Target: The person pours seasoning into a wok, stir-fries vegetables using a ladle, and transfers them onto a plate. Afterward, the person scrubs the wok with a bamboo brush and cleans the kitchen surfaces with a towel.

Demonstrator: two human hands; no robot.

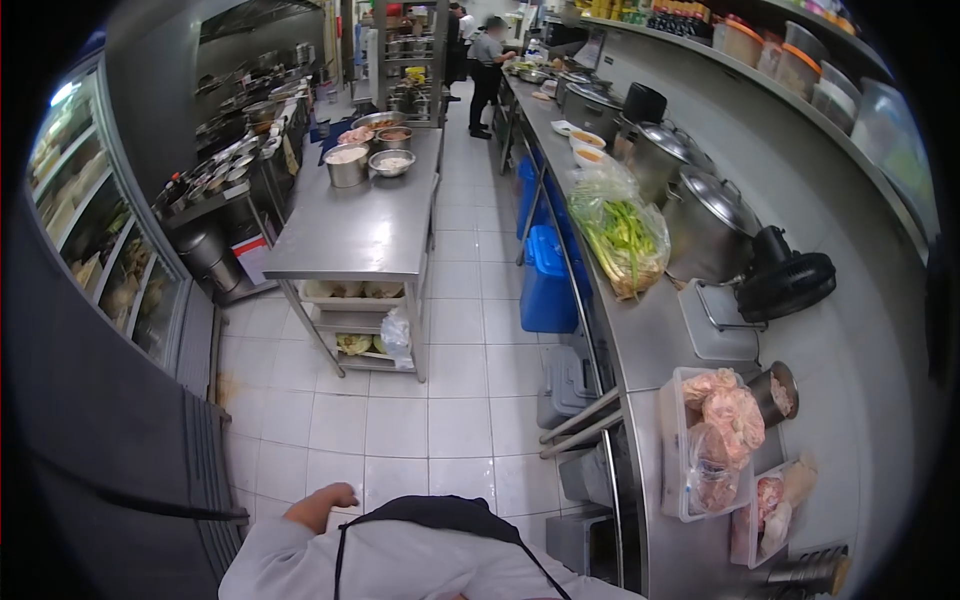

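Note:
At the lower left my left hand [338, 494] hangs beside my dark apron, above the tiled floor. Its fingers look curled, but their inner side is hidden, so whether they hold anything does not show. My right hand is out of view. Ahead on the left stands a steel table [345, 235] with a metal pot [347, 166] and bowls on it. On the right counter [655, 345] lie green vegetables in a clear bag [622, 235]. Nearer me, a plastic tub [678, 445] holds bags of pink meat.
Blue bins [548, 285] and grey bins [568, 385] stand under the right counter. Large lidded pots [708, 225] and a black fan [787, 287] are along the wall. A glass-door fridge [100, 200] is at left. A person [487, 65] stands far ahead by the counter.

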